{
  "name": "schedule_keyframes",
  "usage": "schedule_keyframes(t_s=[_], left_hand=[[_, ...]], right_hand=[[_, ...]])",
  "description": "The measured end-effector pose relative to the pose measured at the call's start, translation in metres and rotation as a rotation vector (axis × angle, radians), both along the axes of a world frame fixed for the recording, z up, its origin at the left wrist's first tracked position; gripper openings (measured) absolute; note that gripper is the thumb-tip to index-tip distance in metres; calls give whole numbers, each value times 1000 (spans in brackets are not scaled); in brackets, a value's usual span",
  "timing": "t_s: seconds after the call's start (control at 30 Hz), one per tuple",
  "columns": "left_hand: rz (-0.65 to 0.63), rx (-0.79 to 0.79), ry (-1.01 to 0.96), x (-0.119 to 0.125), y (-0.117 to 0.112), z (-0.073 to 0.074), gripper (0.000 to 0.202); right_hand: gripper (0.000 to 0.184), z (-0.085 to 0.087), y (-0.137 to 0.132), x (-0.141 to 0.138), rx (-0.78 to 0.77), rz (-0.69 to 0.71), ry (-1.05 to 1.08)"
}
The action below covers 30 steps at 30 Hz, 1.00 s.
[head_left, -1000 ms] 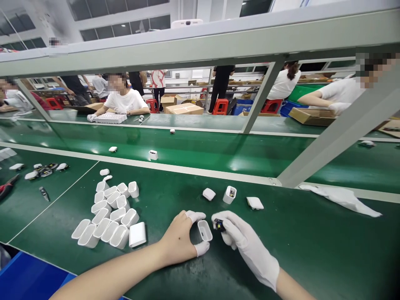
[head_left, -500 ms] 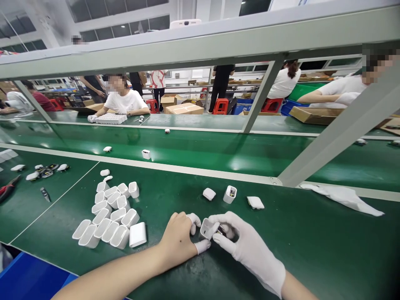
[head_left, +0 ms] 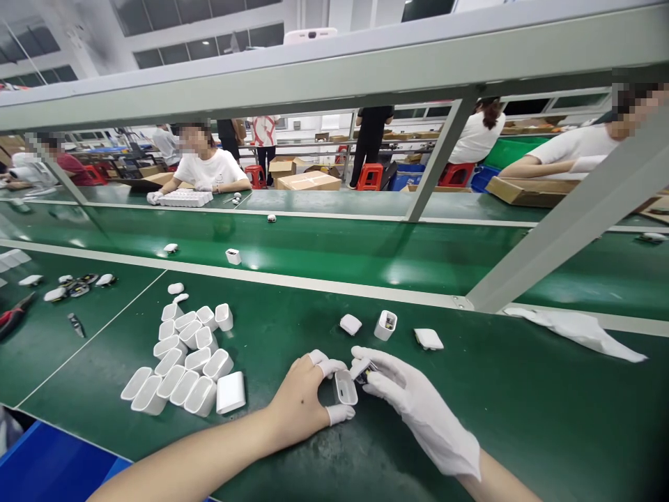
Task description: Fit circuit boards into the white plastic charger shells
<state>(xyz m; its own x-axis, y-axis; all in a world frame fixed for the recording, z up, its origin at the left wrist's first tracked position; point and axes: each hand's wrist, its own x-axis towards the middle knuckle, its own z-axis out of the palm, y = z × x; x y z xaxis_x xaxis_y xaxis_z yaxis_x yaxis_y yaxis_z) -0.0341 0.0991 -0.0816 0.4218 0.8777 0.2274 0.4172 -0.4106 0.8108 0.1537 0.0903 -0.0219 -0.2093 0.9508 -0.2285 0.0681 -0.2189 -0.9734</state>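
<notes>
My left hand, with white covers on several fingertips, grips an empty white plastic charger housing between thumb and fingers. The housing's open end faces right and toward me. My right hand wears a white glove and pinches a small charger insert with a white cap and dark metallic parts. The insert is just right of the housing, apart from it. Beyond my hands are a housing with parts inside, a white-capped piece and another white-capped piece.
Several open white housings stand grouped on the green bench to my left. Pliers and dark parts lie farther left. A green conveyor runs behind. A slanted post and white cloth are at right.
My right hand has drawn the insert up and away from the housing, whose open mouth now shows more fully. Pieces on the conveyor have shifted left.
</notes>
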Motion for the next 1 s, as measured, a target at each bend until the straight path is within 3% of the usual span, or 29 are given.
schedule_keyframes(t_s=[0.2, 0.33, 0.4, 0.47, 0.57, 0.7, 0.83, 0.9, 1.0], left_hand=[[13, 32, 43, 2, -4, 2, 45], [43, 52, 81, 3, -5, 1, 43], [46, 79, 99, 3, -5, 0, 41], [41, 103, 112, 3, -4, -2, 40], [47, 98, 97, 3, -4, -2, 43], [42, 48, 58, 2, -5, 2, 45], [30, 20, 39, 0, -4, 3, 43], [28, 16, 23, 0, -2, 2, 46], [19, 22, -5, -1, 1, -2, 48]], right_hand=[[42, -8, -7, -10, 145, -46, -228], [24, -16, -8, -8, 526, 30, -460], [31, -20, -8, -7, 684, 108, -524], [42, -23, -9, -6, 742, 144, -559], [39, -23, -8, -6, 628, 103, -533], [35, -16, -1, -6, 215, -101, -185], [46, -9, 6, -7, -74, -52, 111], [52, -8, 5, -7, -98, -71, 100], [59, -7, 1, -5, 54, -87, -68]])
